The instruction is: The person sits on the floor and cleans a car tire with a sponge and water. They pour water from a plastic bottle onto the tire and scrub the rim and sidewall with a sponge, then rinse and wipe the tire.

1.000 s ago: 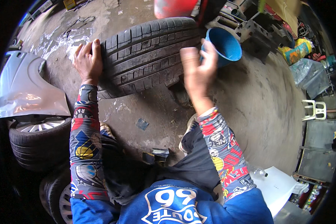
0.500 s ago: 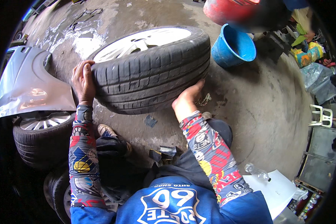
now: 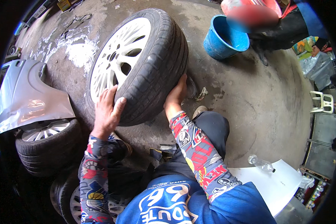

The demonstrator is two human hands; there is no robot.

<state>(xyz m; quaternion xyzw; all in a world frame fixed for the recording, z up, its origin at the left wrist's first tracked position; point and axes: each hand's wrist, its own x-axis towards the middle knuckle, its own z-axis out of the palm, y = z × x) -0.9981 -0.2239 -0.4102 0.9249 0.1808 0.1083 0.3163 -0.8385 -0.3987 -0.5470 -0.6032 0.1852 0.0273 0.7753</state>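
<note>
In front of me a car wheel (image 3: 155, 71) is tilted up, its white multi-spoke rim (image 3: 120, 61) facing left and its worn black tread toward the right. My left hand (image 3: 107, 111) grips its near left edge, with fingertips at the rim and thumb on the tread. Against the right side of the tread, my right hand (image 3: 176, 93) supports the tyre low down; its fingertips are partly hidden behind the rubber. Whether the wheel's lower edge touches the floor cannot be made out.
At left, a silver fender panel (image 3: 33, 95) rests over another wheel (image 3: 50, 147), with more tyres (image 3: 65, 192) beside my leg. A blue bucket (image 3: 216, 43) stands beyond, near a person's dark-clothed leg (image 3: 283, 33). A clear bottle (image 3: 261, 163) lies on a white sheet (image 3: 276, 186) at right.
The wheel has turned from nearly flat to steeply tilted, its rim swinging left. My left hand has shifted right and down along its edge; my right hand stays on the tread.
</note>
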